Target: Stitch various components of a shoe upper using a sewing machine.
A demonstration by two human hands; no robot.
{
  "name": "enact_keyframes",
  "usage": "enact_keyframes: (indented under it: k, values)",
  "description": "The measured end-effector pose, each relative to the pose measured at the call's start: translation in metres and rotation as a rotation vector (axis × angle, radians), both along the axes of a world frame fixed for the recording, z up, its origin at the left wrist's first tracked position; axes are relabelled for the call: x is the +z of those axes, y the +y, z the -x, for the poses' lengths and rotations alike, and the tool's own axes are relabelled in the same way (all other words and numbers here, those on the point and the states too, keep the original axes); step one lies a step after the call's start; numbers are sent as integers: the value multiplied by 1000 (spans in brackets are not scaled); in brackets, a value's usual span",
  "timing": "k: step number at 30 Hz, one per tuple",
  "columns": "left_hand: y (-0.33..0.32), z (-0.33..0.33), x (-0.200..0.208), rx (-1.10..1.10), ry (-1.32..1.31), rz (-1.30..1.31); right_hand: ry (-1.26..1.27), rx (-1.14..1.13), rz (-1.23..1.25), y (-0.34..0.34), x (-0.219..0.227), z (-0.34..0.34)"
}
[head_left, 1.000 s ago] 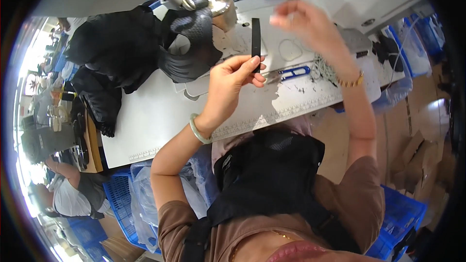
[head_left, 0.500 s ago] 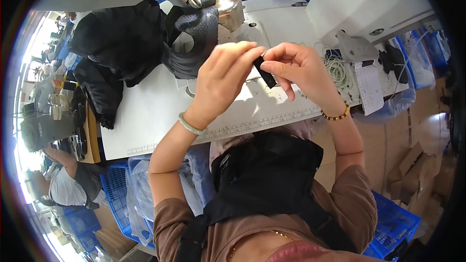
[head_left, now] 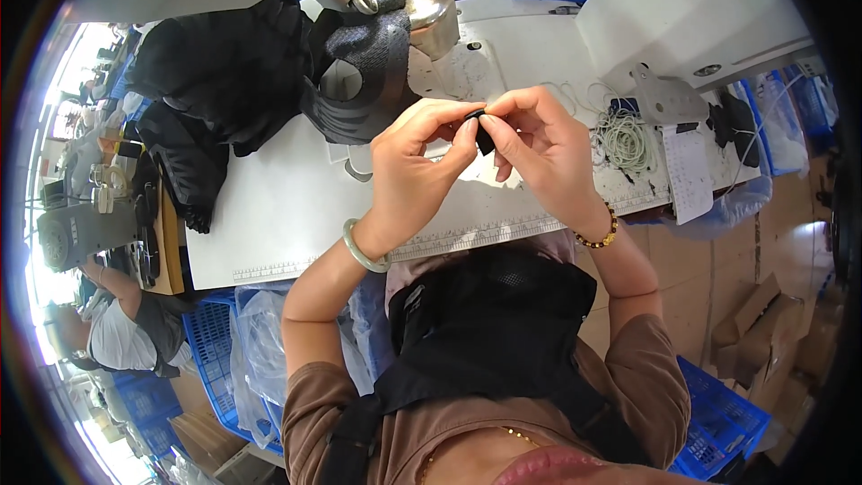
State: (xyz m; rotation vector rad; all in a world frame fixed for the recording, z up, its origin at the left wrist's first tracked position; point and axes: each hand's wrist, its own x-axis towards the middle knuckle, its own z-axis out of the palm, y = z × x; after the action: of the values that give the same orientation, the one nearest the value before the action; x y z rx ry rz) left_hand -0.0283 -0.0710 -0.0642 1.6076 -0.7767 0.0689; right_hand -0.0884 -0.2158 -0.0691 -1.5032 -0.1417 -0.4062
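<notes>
A small black strip (head_left: pixel 485 137) is pinched between both hands above the white sewing table (head_left: pixel 296 207). My left hand (head_left: pixel 417 157) grips its left end between thumb and fingertips. My right hand (head_left: pixel 545 154) pinches it close by, so the two thumbs nearly meet. Part of the strip lies hidden behind the fingers. Just beyond my left hand, black perforated fabric pieces (head_left: pixel 364 72) lie by the shiny metal part (head_left: pixel 433 18) of the sewing machine.
A dark fabric pile (head_left: pixel 220 72) covers the table's left side. Coiled pale cord (head_left: pixel 626 142) and a paper sheet (head_left: pixel 687 175) lie to the right. Blue baskets (head_left: pixel 214 350) stand below the table. Another person (head_left: pixel 121 328) sits at far left.
My left hand has turned, bringing its thumb into view against the strip. Both hands have drawn together, and less of the strip shows now.
</notes>
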Motion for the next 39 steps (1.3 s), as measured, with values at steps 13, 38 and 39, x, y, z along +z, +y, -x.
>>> enact_keyframes:
  k: [13,38,39]
  values:
    - [7,6,-2,41,399,215,-96,-129,271,12,-6,-5]
    - [49,-3,46,-236,531,-52,-244,78,685,-5,34,-2]
    - [51,-3,50,-206,502,-45,-310,28,628,-1,35,-5]
